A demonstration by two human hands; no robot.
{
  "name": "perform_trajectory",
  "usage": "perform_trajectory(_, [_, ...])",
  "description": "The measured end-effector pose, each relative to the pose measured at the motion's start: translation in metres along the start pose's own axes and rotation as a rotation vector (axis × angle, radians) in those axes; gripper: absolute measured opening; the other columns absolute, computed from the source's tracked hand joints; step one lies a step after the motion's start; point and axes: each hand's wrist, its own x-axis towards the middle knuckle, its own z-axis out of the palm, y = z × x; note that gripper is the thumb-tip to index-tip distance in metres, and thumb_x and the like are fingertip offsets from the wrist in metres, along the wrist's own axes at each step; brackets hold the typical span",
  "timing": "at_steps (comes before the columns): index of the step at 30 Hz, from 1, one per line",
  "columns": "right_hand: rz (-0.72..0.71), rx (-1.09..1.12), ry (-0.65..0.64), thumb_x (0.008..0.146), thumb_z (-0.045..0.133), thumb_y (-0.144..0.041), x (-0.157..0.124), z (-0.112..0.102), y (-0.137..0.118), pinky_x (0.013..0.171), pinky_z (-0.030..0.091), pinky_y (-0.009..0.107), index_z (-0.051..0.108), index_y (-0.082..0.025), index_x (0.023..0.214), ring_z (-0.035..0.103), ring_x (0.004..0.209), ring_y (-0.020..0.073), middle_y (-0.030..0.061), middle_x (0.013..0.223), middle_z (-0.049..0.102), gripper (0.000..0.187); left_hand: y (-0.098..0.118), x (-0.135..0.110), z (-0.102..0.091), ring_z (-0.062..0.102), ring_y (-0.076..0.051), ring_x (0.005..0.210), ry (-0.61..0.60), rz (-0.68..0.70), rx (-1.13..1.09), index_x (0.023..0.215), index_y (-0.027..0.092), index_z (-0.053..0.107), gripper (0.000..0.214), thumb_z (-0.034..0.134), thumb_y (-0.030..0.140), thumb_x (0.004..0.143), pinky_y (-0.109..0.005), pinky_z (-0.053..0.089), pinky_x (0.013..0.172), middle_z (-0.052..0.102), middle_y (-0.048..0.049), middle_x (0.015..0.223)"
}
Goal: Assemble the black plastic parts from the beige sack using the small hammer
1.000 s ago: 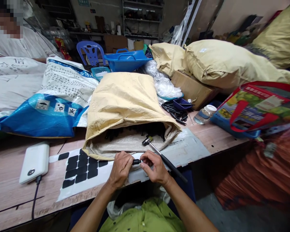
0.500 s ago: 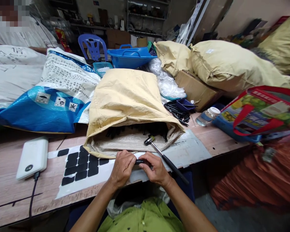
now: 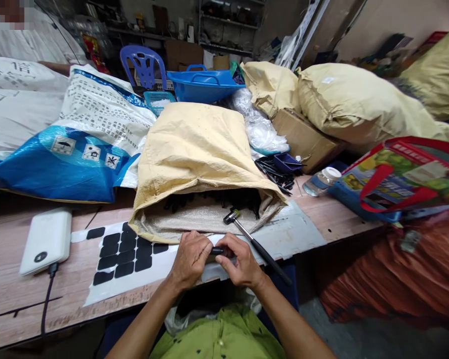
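Between my two hands is a short black cylindrical piece (image 3: 216,251), its ends covered by fingers. My left hand (image 3: 192,257) is closed on its left end, and my right hand (image 3: 239,257) pinches the right end with thumb and forefinger. Just beyond them lies the open mouth of a beige woven sack (image 3: 194,149), with dark pieces (image 3: 243,200) inside. A small hammer (image 3: 260,247) rests with its head at the sack's mouth, its black handle running past my right hand toward the table edge.
Left of my hands is a sheet of black stickers (image 3: 125,257), then a white power bank (image 3: 48,242) with a cable. A blue-white bag (image 3: 60,164) lies behind. To the right are black rods (image 3: 275,174), a lidded jar (image 3: 322,180) and a colourful shopping bag (image 3: 404,174).
My hands keep hold of the black piece in almost the same place, with only slight finger movement. The camera view has shifted a little.
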Motion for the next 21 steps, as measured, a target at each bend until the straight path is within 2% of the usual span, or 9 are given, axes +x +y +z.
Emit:
perform_trajectory(3, [0.008, 0.019, 0.011, 0.086, 0.066, -0.026, -0.0004, -0.0012, -0.0016, 0.068, 0.044, 0.032, 0.059, -0.022, 0.118, 0.052, 0.076, 0.0187, 0.0047, 0.093, 0.058, 0.032, 0.0007, 0.0000, -0.0007, 0.049, -0.022, 0.082, 0.022, -0.023, -0.024, 0.073, 0.021, 0.054, 0.042, 0.035, 0.037, 0.106, -0.039, 0.033, 0.079, 0.060, -0.0023, 0.074])
perform_trajectory(5, [0.010, 0.030, 0.025, 0.086, 0.066, -0.025, -0.0008, -0.0010, -0.0010, 0.068, 0.044, 0.031, 0.059, -0.022, 0.120, 0.051, 0.074, 0.0180, 0.0050, 0.094, 0.059, 0.035, 0.0013, 0.0001, -0.0008, 0.049, -0.021, 0.082, 0.031, -0.029, -0.031, 0.073, 0.021, 0.055, 0.041, 0.036, 0.037, 0.106, -0.039, 0.033, 0.079, 0.060, -0.0021, 0.073])
perform_trajectory(8, [0.009, 0.035, 0.038, 0.085, 0.067, -0.024, -0.0011, 0.0001, 0.0009, 0.067, 0.044, 0.031, 0.061, -0.021, 0.117, 0.049, 0.072, 0.0169, 0.0044, 0.093, 0.059, 0.033, 0.0026, 0.0004, -0.0008, 0.049, -0.021, 0.082, 0.041, -0.035, -0.042, 0.074, 0.020, 0.057, 0.042, 0.036, 0.036, 0.106, -0.038, 0.033, 0.079, 0.061, -0.0020, 0.074])
perform_trajectory(12, [0.007, 0.040, 0.059, 0.088, 0.066, -0.022, -0.0003, 0.0018, 0.0030, 0.066, 0.044, 0.029, 0.064, -0.021, 0.109, 0.053, 0.072, 0.0161, 0.0039, 0.091, 0.063, 0.021, 0.0044, -0.0001, -0.0025, 0.050, -0.022, 0.083, 0.038, -0.045, -0.056, 0.077, 0.020, 0.062, 0.043, 0.036, 0.038, 0.106, -0.038, 0.034, 0.081, 0.062, -0.0023, 0.075])
perform_trajectory(15, [0.019, 0.057, 0.101, 0.089, 0.066, -0.022, 0.0007, 0.0025, 0.0040, 0.065, 0.044, 0.028, 0.067, -0.021, 0.107, 0.055, 0.071, 0.0158, 0.0038, 0.088, 0.065, 0.018, 0.0053, -0.0020, -0.0055, 0.054, -0.023, 0.087, 0.061, -0.064, -0.117, 0.089, 0.022, 0.069, 0.040, 0.038, 0.041, 0.105, -0.039, 0.036, 0.084, 0.068, -0.0031, 0.082])
perform_trajectory(18, [0.050, 0.073, 0.147, 0.090, 0.066, -0.023, 0.0017, 0.0021, 0.0040, 0.066, 0.046, 0.029, 0.069, -0.021, 0.108, 0.057, 0.072, 0.0167, 0.0041, 0.088, 0.067, 0.019, 0.0054, -0.0042, -0.0077, 0.058, -0.025, 0.092, 0.082, -0.060, -0.166, 0.106, 0.023, 0.072, 0.033, 0.050, 0.046, 0.100, -0.040, 0.040, 0.087, 0.073, -0.0052, 0.097])
perform_trajectory(21, [0.079, 0.082, 0.176, 0.089, 0.066, -0.023, 0.0024, 0.0017, 0.0034, 0.065, 0.046, 0.029, 0.069, -0.021, 0.108, 0.057, 0.070, 0.0159, 0.0034, 0.086, 0.066, 0.019, 0.0051, -0.0047, -0.0065, 0.060, -0.027, 0.095, 0.093, -0.057, -0.147, 0.111, 0.022, 0.073, 0.032, 0.064, 0.046, 0.091, -0.042, 0.042, 0.088, 0.074, -0.0071, 0.102])
